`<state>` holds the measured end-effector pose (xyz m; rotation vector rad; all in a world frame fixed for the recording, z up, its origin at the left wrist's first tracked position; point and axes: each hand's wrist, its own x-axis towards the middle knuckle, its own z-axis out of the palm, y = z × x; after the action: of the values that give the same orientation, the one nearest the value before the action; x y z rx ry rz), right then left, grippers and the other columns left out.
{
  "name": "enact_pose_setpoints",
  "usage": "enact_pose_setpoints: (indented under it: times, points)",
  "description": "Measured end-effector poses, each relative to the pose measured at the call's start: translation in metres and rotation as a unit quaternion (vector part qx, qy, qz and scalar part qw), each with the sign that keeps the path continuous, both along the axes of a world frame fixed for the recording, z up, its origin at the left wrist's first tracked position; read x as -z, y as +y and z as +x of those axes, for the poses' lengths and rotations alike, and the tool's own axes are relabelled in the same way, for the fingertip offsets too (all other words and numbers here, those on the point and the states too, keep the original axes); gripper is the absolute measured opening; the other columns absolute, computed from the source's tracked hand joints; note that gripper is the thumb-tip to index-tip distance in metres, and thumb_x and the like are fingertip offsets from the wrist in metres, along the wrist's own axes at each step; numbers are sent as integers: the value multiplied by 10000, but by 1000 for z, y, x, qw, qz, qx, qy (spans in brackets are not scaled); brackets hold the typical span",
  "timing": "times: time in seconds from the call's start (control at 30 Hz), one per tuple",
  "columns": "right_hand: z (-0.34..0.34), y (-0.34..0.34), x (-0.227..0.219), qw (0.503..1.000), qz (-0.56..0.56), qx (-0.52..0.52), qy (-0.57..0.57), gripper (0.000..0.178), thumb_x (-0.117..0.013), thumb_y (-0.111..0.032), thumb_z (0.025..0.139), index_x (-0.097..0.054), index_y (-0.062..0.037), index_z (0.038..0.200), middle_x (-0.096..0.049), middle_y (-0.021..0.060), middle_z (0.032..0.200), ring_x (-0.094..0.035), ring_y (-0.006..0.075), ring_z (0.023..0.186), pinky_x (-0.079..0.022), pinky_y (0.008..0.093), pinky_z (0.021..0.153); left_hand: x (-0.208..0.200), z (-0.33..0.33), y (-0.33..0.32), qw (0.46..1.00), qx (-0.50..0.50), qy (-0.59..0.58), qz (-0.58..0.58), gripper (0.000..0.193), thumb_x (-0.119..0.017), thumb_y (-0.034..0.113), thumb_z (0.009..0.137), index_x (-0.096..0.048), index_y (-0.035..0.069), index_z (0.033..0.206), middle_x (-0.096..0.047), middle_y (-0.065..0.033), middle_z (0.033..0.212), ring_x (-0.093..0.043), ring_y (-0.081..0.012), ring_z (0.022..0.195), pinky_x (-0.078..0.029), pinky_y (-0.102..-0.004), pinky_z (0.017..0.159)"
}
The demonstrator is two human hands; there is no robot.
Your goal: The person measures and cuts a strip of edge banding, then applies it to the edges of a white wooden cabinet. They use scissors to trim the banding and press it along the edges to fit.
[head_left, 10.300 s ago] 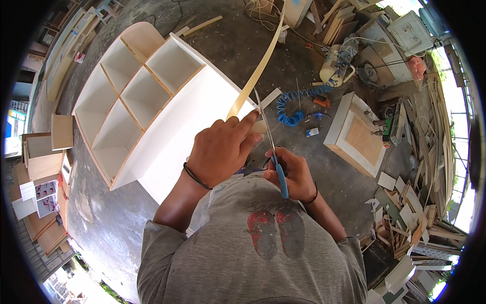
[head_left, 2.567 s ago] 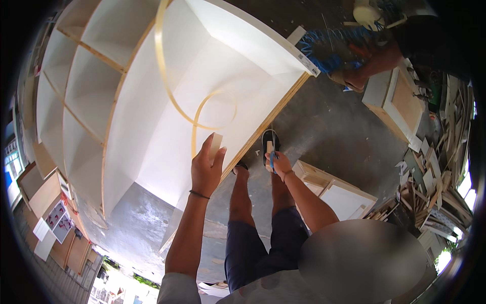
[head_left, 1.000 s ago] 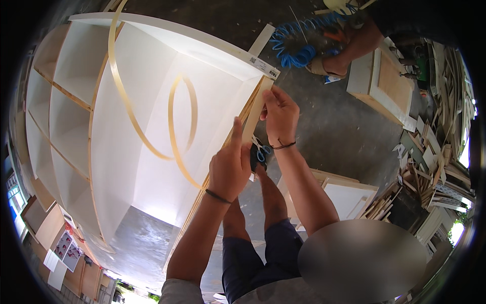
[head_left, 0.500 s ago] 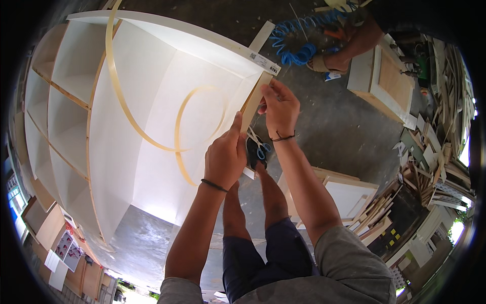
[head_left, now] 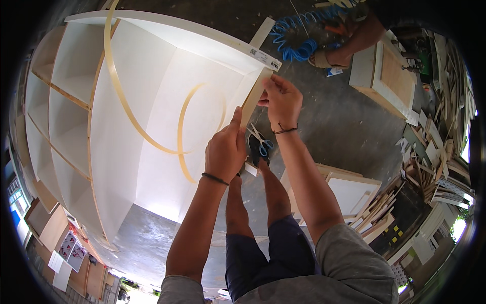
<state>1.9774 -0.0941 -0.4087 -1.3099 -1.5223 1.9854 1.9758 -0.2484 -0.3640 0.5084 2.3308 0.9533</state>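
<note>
A large white cabinet [head_left: 162,111] with compartments lies on the left. Along its near right edge runs a cream edge-banding strip [head_left: 256,96], whose loose length curls in loops over the cabinet's white interior. My left hand [head_left: 225,152] is closed around the lower part of the strip, its index finger pointing up along it. Close to the cabinet's corner, my right hand [head_left: 283,104] pinches the strip's upper part between thumb and fingers. Some fingertips of both hands are hidden. Scissors with blue handles [head_left: 265,147] are just below my hands, by my dark shoe.
A coiled blue air hose [head_left: 298,48] lies on the floor beyond the corner. Another person's sandalled foot [head_left: 329,57] is next to it, by a wooden box-like cabinet [head_left: 390,81]. Panels [head_left: 349,195] and stacked wood offcuts [head_left: 430,157] stand at the right.
The view has shifted slightly. My right hand has moved a little to the right and down, still pinching the strip; my left hand keeps its hold lower down.
</note>
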Motion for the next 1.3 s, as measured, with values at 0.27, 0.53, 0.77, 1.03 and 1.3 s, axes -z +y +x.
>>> enact_pose_setpoints:
  times: [0.27,0.53,0.77,1.03,1.3]
  points:
    - [-4,8,-11,999,20,-23,-42,211,-669,-120,872,-662,71,962,-671,99,755,-644,137,560,-536,250,480,2,0,1,1000,-15,-8,5,438,-485,141,934,-479,26,1356,-640,-219,781,-640,-372,712,-503,-439,656]
    - [-6,11,-12,998,28,-28,-50,213,-643,-121,850,-679,79,913,-670,112,725,-660,149,563,-546,253,498,0,-1,2,999,-24,-31,7,439,-494,130,923,-486,22,1349,-634,-225,772,-639,-367,699,-499,-426,644]
    - [-8,17,-13,995,50,-56,-62,204,-642,-113,850,-679,86,880,-675,117,715,-672,158,570,-546,256,488,0,-3,4,1000,-24,-9,13,428,-544,160,910,-523,8,1310,-639,-209,804,-645,-347,721,-502,-405,641]
    - [-11,21,-16,994,41,-71,-72,216,-640,-111,851,-673,100,881,-676,124,714,-675,158,579,-550,255,494,-1,-13,23,997,-21,65,-22,508,-675,299,858,-571,0,1256,-596,-151,852,-634,-319,747,-501,-395,648]
    - [-11,25,-16,992,39,-82,-83,213,-647,-108,841,-675,96,891,-683,130,727,-682,164,587,-550,255,495,6,-14,31,995,-24,80,-54,480,-673,309,851,-596,32,1235,-582,-127,876,-633,-304,738,-507,-398,633]
